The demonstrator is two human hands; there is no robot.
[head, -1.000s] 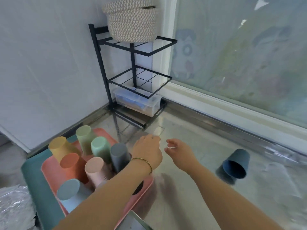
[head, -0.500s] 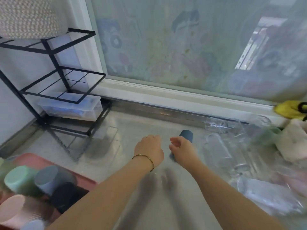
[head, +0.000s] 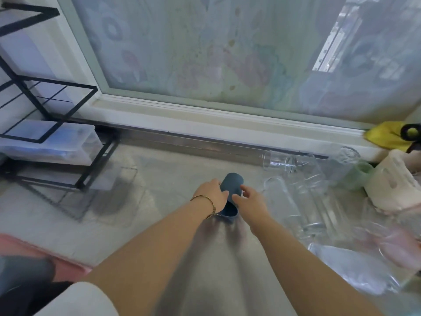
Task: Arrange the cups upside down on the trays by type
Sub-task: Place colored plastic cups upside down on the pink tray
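A dark blue cup [head: 232, 182] lies on its side on the steel counter, its mouth toward me. My left hand [head: 210, 194], with a thin bracelet at the wrist, wraps around the cup's left side. My right hand [head: 250, 199] is at the cup's right side, fingers spread and fingertips against it. Several clear glass cups [head: 287, 201] lie tipped over just right of my hands. A corner of the pink tray [head: 20, 246] shows at the lower left, with a blurred grey cup [head: 22, 272] on it.
A black wire rack [head: 52, 115] with a clear plastic box [head: 57, 144] under it stands at the back left. A pale green cup [head: 355, 176], a paper roll [head: 391, 185] and a yellow object [head: 387, 135] crowd the right side. The window sill runs along the back.
My view has swung right, away from the tray of coloured cups. Both hands have reached forward to the dark blue cup, and my left hand has closed around it.
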